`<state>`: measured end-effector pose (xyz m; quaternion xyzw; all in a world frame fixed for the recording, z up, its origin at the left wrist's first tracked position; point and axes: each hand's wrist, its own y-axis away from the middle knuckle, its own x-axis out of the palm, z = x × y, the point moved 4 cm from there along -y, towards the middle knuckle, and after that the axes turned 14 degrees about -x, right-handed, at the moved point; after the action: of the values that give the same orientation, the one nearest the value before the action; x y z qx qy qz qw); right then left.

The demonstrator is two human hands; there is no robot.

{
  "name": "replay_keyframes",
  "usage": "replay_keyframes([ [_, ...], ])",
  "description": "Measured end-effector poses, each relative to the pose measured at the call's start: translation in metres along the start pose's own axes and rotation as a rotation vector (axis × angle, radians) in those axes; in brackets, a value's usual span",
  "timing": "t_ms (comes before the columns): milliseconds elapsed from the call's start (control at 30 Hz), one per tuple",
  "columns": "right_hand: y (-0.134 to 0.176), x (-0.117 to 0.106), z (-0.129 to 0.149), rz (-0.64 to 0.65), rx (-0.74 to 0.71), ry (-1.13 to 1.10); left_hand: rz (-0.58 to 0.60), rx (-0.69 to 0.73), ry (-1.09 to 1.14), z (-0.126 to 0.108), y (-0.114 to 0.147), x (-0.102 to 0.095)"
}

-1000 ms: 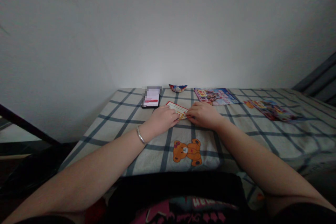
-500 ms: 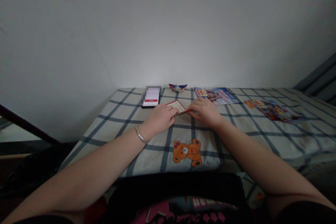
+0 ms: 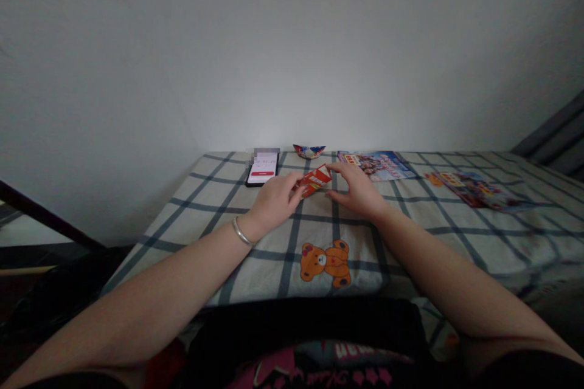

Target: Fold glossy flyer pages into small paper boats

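A small red folded paper with pale lettering is held slanting over the checked cloth. My left hand is closed on its left end, thumb on the near side and fingers behind; a silver bangle is on that wrist. At the paper's right end is my right hand, open, with thumb and forefinger spread apart. Its forefinger tip is at the upper right corner; whether it touches I cannot tell. A bear print on the cloth shows between my forearms.
Beyond my left hand lies a lit phone. A folded, boat-shaped colourful paper stands by the wall. On the right lie two printed flyers, a nearer-centre flyer and a farther-right flyer. The checked cloth covers the surface.
The paper has been turned from its pale, red-edged side lying low to its red printed side raised and tilted. My right fingers have opened from their pinch on it; my left still grips.
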<state>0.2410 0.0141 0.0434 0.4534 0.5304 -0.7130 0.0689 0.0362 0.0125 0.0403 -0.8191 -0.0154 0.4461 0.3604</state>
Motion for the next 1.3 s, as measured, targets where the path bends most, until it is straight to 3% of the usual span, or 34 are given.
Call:
replay_keyframes([
  [267,0.01,0.018,-0.022,-0.052,0.314,-0.351,0.061,-0.104,0.481,0.017,0.0,0.01],
  [467,0.01,0.028,-0.028,-0.173,0.391,-0.653,0.111,-0.126,0.665,0.015,-0.001,0.015],
  [600,0.011,0.028,-0.038,-0.245,0.455,-0.757,0.137,-0.218,0.783,0.016,-0.002,0.015],
  [767,0.012,0.021,-0.046,-0.306,0.529,-0.768,0.086,-0.346,0.718,0.022,-0.003,0.012],
  [933,0.018,0.021,-0.051,-0.27,0.63,-0.714,0.047,-0.377,0.414,0.025,-0.003,0.004],
  [1000,0.02,0.023,-0.051,-0.236,0.658,-0.72,0.012,-0.344,0.276,0.025,-0.004,0.0],
  [1067,0.021,0.024,-0.05,-0.199,0.68,-0.709,0.017,-0.217,0.168,0.021,-0.006,-0.003],
  [1200,0.022,0.023,-0.048,-0.097,0.671,-0.562,0.132,0.2,0.062,0.005,-0.003,0.003],
  [1300,0.022,0.022,-0.047,-0.037,0.612,-0.47,0.248,0.33,-0.012,-0.003,0.003,0.01],
])
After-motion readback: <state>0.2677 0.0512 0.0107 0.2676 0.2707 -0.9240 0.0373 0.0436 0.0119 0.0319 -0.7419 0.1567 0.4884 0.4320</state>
